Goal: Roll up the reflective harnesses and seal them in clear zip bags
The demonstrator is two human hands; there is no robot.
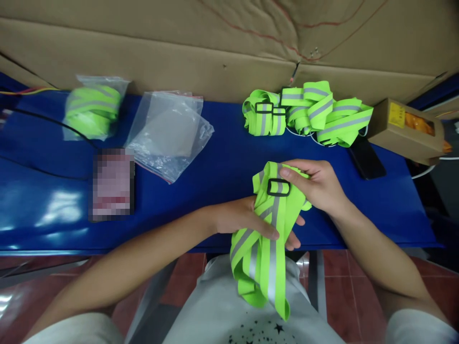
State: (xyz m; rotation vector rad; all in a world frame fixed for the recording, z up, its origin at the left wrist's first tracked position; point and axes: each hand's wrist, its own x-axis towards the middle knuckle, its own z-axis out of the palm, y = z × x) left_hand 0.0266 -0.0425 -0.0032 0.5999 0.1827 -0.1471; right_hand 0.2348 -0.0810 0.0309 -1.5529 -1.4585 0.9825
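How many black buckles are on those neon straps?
3. One buckle is on the strap held by left hand and right hand; two sit side by side in the strap pile at the table's back. More may hide in folds.

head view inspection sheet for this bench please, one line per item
surface: blue table, glossy, glare patches at left
work items: neon-green reflective strap with black buckle, folded, loops hanging past the near edge
clutter: strap pile back right; bagged strap back left; empty clear bags; cardboard box; black phone; blurred card
hands: left hand grips the strap's middle; right hand pinches it at the buckle
cables: black cable across the left side
surroundings: cardboard sheet behind; red tile floor below
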